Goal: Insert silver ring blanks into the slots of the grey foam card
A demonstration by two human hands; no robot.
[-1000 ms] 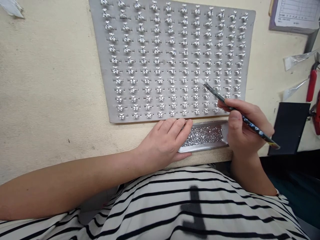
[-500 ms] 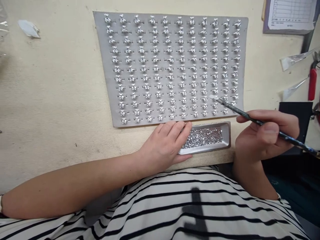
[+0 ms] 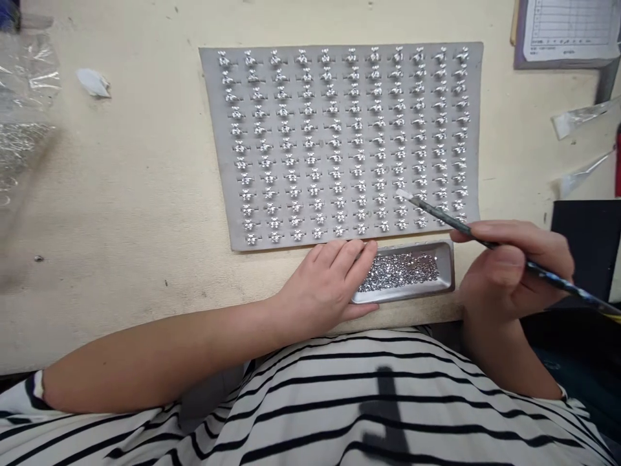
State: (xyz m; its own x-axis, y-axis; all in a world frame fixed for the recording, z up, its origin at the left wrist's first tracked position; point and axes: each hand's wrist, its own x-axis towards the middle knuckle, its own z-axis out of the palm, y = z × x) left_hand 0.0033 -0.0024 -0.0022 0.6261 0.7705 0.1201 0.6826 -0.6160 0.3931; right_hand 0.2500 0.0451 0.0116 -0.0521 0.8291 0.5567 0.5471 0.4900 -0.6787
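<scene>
My left hand [image 3: 330, 281] is closed round the left end of a small metal tray [image 3: 445, 272], thumb on the near side and fingers on the far side. Many tiny sparkling stones [image 3: 402, 272] lie in the tray. My right hand [image 3: 519, 268] grips a thin dark stick [image 3: 439, 215] with a white tip, held like a pen. Its tip hovers over or touches the right-hand part of a grey board [image 3: 218, 129]; which one, I cannot tell. Rows of silvery rings [image 3: 336, 173] stand in slots across the board, just beyond the tray.
Clear plastic bags [image 3: 29, 142], one with silvery pieces, lie at the far left near a crumpled white scrap [image 3: 94, 83]. At the right are a printed pad [image 3: 565, 32], small clear plastic pieces [image 3: 585, 118] and a black flat item [image 3: 585, 249].
The stick's tip has shifted a little left over the rings, with my right hand. My left hand stays on the tray. The whole view has shifted slightly, showing more of the left side.
</scene>
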